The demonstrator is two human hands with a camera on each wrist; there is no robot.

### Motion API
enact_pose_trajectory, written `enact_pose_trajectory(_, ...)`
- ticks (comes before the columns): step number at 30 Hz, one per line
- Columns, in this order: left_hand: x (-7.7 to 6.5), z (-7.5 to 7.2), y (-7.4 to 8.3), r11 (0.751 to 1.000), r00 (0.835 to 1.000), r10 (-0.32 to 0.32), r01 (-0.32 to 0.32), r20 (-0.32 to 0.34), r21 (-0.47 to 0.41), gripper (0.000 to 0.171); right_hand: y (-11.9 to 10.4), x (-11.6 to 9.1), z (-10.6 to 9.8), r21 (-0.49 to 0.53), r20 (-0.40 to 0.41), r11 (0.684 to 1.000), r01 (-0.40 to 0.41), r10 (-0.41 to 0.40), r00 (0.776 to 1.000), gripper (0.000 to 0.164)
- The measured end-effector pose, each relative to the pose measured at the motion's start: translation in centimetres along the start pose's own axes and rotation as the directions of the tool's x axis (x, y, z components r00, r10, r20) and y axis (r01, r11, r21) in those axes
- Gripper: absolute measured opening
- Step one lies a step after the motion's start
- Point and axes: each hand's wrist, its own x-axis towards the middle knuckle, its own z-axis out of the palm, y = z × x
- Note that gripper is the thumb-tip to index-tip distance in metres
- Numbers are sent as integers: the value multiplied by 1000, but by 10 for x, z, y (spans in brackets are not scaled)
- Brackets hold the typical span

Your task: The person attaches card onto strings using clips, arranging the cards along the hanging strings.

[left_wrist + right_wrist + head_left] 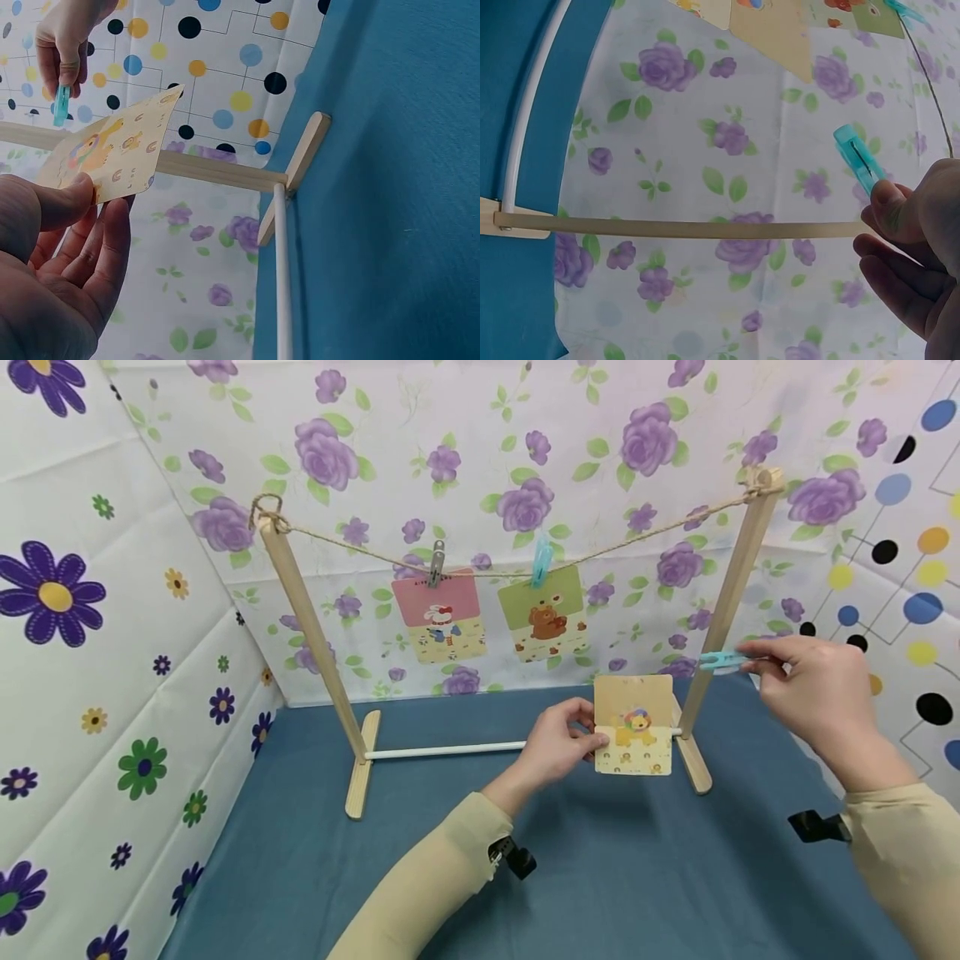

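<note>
My left hand [558, 742] pinches a yellow card [634, 753] by its left edge, thumb in front and fingers behind. A lion in a colourful mane is printed on the card, which is held up in front of the right post. Off to the right, my right hand [821, 681] pinches a light blue clothespin [722, 661] between thumb and fingers, its tip pointing left. On the sagging twine [637, 537] hang two cards: a pink-and-yellow rabbit card [442, 618] under a grey clothespin [437, 564], and a green-and-yellow bear card [543, 617] under another light blue clothespin [542, 562].
The twine is tied to a left wooden post [311, 631] and a right wooden post [731, 585], each on a flat foot. A white rod [442, 750] joins them low down. A blue cloth [285, 877] covers the table, with a flowered curtain [450, 410] behind.
</note>
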Motion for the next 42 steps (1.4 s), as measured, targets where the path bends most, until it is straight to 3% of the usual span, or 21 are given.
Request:
enact_pose_trajectory(8,2,-4,8,1000,1000,17,-17,-17,13,19,-5,6,-6,-28,-11,1000,-3,3,1000,16)
enact_pose_trajectory(22,8,-8,22,998,999,54,-54,-5,24,21,-4,19,-15,-58,-5,998,-18,18,1000,24)
enact_pose_trajectory(31,13,-12,34,996,996,89,-89,-9,29,23,-9,27,-20,-68,-7,997,28,-28,1000,23)
enact_pose_trajectory(42,24,-14,58,988,987,153,-151,-40,43,29,-12,47,-31,-75,-51,994,77,-81,995,28)
